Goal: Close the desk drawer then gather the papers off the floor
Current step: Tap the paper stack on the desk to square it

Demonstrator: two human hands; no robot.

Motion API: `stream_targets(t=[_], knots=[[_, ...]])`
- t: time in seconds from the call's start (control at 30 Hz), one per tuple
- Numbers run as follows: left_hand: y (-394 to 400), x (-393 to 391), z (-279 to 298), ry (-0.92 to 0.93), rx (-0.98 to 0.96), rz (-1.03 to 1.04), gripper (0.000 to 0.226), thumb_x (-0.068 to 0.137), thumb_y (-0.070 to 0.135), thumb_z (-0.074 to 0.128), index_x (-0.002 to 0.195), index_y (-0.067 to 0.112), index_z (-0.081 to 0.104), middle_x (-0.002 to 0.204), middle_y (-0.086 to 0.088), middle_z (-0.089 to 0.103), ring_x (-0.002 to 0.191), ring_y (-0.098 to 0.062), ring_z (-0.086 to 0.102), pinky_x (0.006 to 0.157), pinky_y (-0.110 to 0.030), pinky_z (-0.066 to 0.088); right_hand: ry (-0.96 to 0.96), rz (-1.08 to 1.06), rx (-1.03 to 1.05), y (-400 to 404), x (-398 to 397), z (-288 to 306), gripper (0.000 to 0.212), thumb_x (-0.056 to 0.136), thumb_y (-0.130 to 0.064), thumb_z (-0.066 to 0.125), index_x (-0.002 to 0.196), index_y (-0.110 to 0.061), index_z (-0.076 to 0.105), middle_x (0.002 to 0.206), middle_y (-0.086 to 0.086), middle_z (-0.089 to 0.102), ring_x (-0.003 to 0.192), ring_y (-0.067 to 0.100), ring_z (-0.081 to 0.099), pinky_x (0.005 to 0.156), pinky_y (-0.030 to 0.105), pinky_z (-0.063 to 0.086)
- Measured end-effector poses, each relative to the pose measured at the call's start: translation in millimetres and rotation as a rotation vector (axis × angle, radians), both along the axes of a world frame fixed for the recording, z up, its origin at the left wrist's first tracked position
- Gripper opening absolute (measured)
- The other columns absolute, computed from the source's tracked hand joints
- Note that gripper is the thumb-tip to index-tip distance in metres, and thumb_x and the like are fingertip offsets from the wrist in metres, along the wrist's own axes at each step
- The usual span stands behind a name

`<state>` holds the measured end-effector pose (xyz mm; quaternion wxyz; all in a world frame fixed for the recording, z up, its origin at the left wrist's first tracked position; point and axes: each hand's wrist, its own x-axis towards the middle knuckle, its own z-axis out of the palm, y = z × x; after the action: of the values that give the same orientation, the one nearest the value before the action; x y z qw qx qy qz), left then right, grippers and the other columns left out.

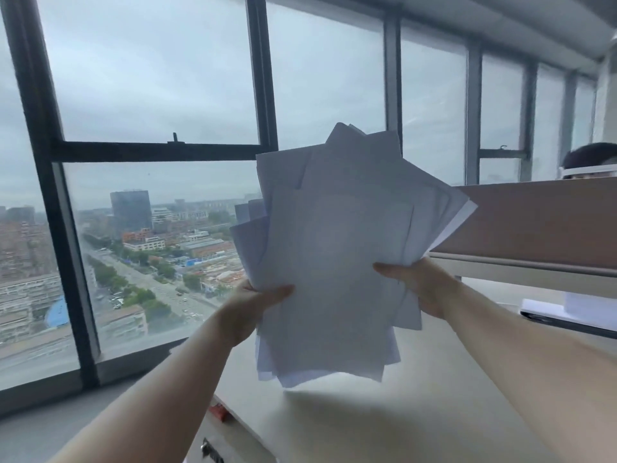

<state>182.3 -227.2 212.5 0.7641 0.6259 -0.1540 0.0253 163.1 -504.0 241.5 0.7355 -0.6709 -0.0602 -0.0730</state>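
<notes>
A loose, fanned stack of white papers (337, 248) is held upright in the air above the pale desk top (417, 412). My left hand (252, 309) grips the stack's lower left edge with the thumb across the front. My right hand (419, 282) grips the lower right edge the same way. The sheets are uneven, with corners sticking out at the top and sides. Below the desk's left edge a drawer front (213, 446) with a dark handle and a small red item (218, 412) shows; it looks flush with the desk.
A large dark-framed window (160, 152) fills the left and back, over a city view. A brown partition panel (534, 222) stands at the desk's far right, with a person's head (591, 160) behind it. A white-and-black flat object (567, 315) lies on the desk at right.
</notes>
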Motion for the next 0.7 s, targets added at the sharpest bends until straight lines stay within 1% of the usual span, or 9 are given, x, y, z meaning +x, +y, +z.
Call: stream_targets(t=[0.1,0.23,0.27,0.37,0.4,0.5,0.53,0.6,0.7], knots=[[-10,8,-3,-0.018,0.055,-0.038,0.043,0.043,0.013,0.089,0.084,0.008,0.078,0.095,-0.009,0.077,0.078,-0.021,0.073,0.075,-0.034,0.061,0.001,-0.096,-0.022,-16,5,-8,0.025,0.075,-0.008,0.077,0.099,-0.01,0.07,0.109,0.014,0.072,0.102,0.033,0.068,0.099,0.048,0.05],[-22,13,-5,0.002,0.084,-0.139,0.057,0.037,0.016,0.093,0.09,0.006,0.075,0.098,-0.012,0.076,0.082,-0.022,0.074,0.076,-0.034,0.06,0.01,-0.181,-0.051,-30,12,-20,0.04,0.07,-0.01,0.081,0.107,-0.001,0.069,0.11,0.017,0.072,0.101,0.034,0.069,0.097,0.049,0.051],[-25,15,-4,0.004,0.077,-0.155,0.056,0.038,0.017,0.094,0.089,0.006,0.075,0.095,-0.011,0.077,0.082,-0.022,0.074,0.075,-0.034,0.06,0.016,-0.193,-0.071,-34,14,-22,0.048,0.065,-0.013,0.084,0.109,0.0,0.069,0.11,0.017,0.072,0.1,0.034,0.069,0.096,0.05,0.052],[-30,17,7,0.012,0.064,-0.151,0.019,0.061,0.011,0.078,0.08,0.009,0.077,0.085,-0.009,0.077,0.074,-0.019,0.074,0.071,-0.033,0.061,0.022,-0.206,-0.143,-42,20,-24,0.061,0.054,-0.023,0.088,0.108,0.0,0.07,0.106,0.015,0.073,0.096,0.033,0.07,0.094,0.049,0.053],[-31,18,12,0.005,0.065,-0.157,0.017,0.062,0.013,0.078,0.079,0.009,0.078,0.085,-0.009,0.077,0.074,-0.019,0.074,0.07,-0.032,0.061,0.027,-0.197,-0.163,-43,21,-23,0.059,0.054,-0.023,0.088,0.106,-0.001,0.071,0.105,0.015,0.074,0.095,0.033,0.07,0.094,0.049,0.053],[-33,20,23,-0.059,0.085,-0.172,0.042,0.042,0.02,0.093,0.081,0.011,0.079,0.087,-0.005,0.078,0.078,-0.018,0.074,0.069,-0.03,0.061,-0.011,-0.117,-0.166,-42,18,-15,0.048,0.063,-0.013,0.085,0.107,-0.005,0.071,0.106,0.015,0.074,0.097,0.034,0.071,0.091,0.051,0.054],[-34,21,25,-0.08,0.11,-0.161,0.038,0.045,0.015,0.091,0.081,0.012,0.079,0.087,-0.004,0.078,0.079,-0.017,0.074,0.071,-0.03,0.061,-0.032,-0.073,-0.15,-41,18,-13,0.045,0.068,-0.009,0.082,0.111,-0.006,0.069,0.109,0.015,0.074,0.099,0.034,0.071,0.092,0.05,0.054],[-35,21,26,-0.1,0.133,-0.13,0.016,0.062,0.004,0.079,0.075,0.013,0.08,0.083,-0.002,0.078,0.077,-0.015,0.074,0.075,-0.029,0.06,-0.049,-0.006,-0.113,-37,19,-12,0.046,0.073,-0.004,0.078,0.117,-0.007,0.066,0.114,0.014,0.072,0.105,0.034,0.069,0.093,0.047,0.054],[-39,23,22,-0.107,0.104,-0.05,0.017,0.076,-0.002,0.07,0.072,0.011,0.079,0.079,-0.003,0.078,0.072,-0.016,0.073,0.072,-0.029,0.061,-0.069,0.03,-0.075,-30,21,-14,0.049,0.074,-0.005,0.078,0.12,-0.009,0.063,0.116,0.013,0.072,0.106,0.033,0.069,0.089,0.043,0.056]])
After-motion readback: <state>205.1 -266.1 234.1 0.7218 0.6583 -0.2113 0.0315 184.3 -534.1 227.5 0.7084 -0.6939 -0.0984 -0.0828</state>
